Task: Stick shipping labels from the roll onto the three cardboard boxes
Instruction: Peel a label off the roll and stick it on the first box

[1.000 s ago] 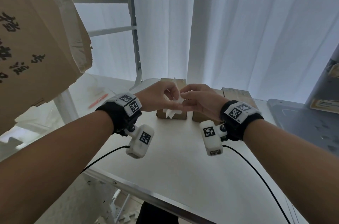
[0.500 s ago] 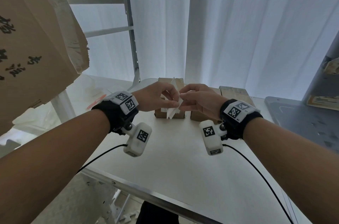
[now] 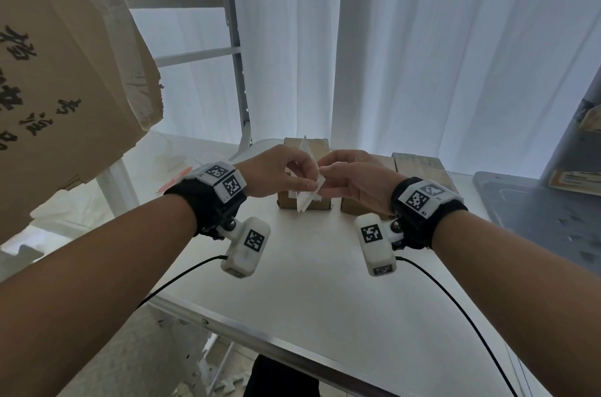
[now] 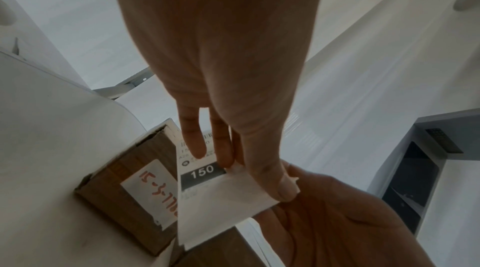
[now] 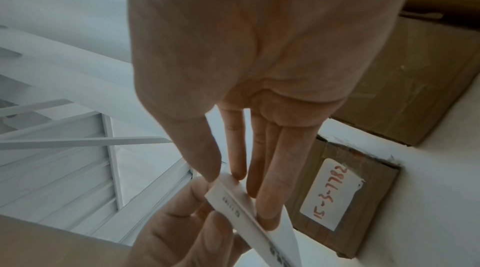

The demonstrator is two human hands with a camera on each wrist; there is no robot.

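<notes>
My left hand and right hand meet in mid-air above the white table, and both pinch one white shipping label at a corner. The label bears a black band with "150" and hangs on edge between the fingertips; in the right wrist view the label shows as a bent strip. Three cardboard boxes stand at the table's far edge: a left one with a white sticker with red writing, a middle one, and a right one. No label roll is in view.
A large torn cardboard carton with black characters hangs at the upper left. A metal shelf frame rises behind it, with white curtains at the back. A grey cabinet stands at the right. Wrist-camera cables trail across the table.
Both hands stay together at the label. Its upper tip now stands higher above the left box, and the hands have drifted slightly left.
</notes>
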